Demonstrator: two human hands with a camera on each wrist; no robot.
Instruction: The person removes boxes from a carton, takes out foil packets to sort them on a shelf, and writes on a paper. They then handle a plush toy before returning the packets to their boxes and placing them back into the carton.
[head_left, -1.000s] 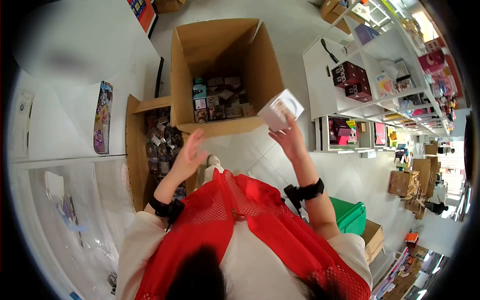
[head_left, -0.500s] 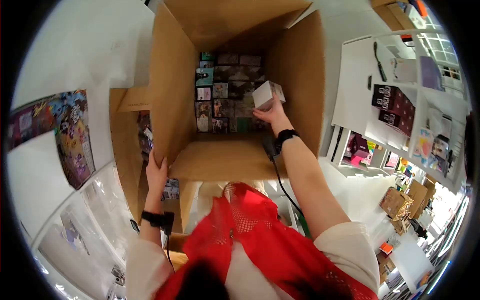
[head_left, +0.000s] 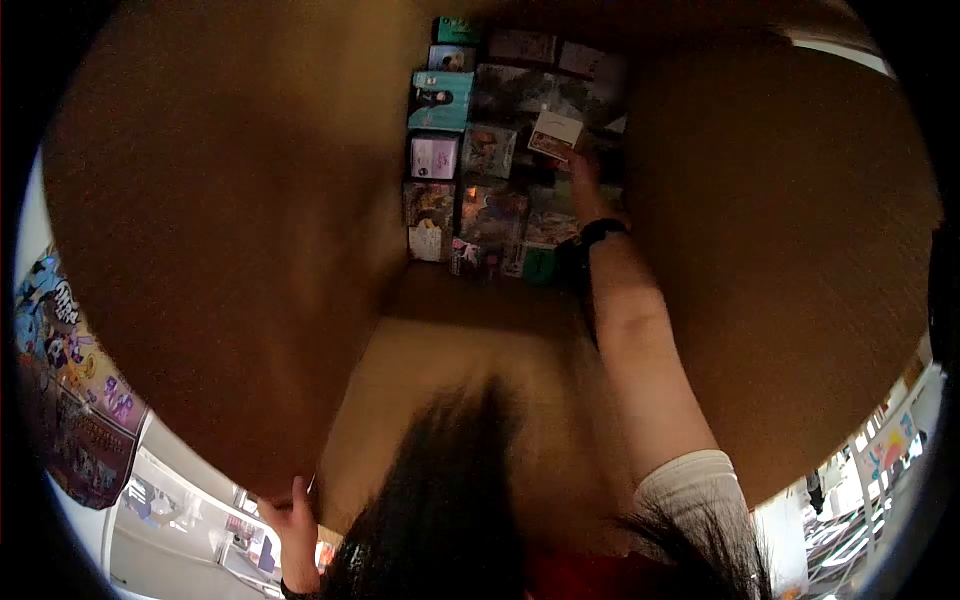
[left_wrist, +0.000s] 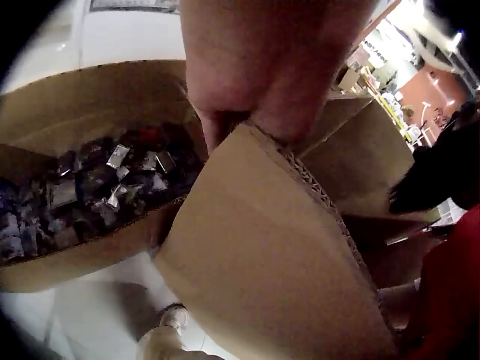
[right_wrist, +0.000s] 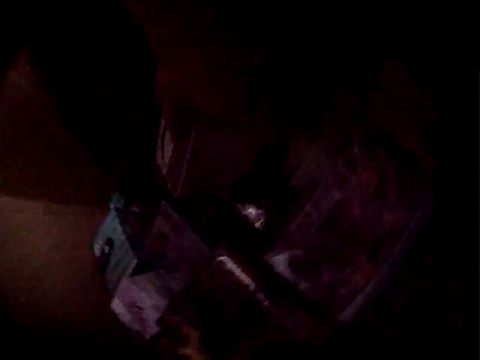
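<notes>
Deep inside a large cardboard box (head_left: 430,370), my right hand (head_left: 585,180) holds a small white box (head_left: 556,133) by its near side, over rows of packed small boxes (head_left: 492,150). The right wrist view is very dark; a teal box (right_wrist: 116,244) shows there dimly. My left hand (head_left: 292,520) is at the near left corner of the large box; in the left wrist view the hand (left_wrist: 259,82) grips the top edge of its cardboard wall (left_wrist: 262,240), fingers partly hidden.
A second carton (left_wrist: 90,259) with many small wrapped packets (left_wrist: 97,187) stands beside the large box. A colourful printed panel (head_left: 85,400) lies at the left. One shoe (left_wrist: 174,319) shows on the floor below the cartons.
The view has moved down into the large box. My right hand has carried the white box from outside down to the packed boxes. My left hand has come to the box's edge.
</notes>
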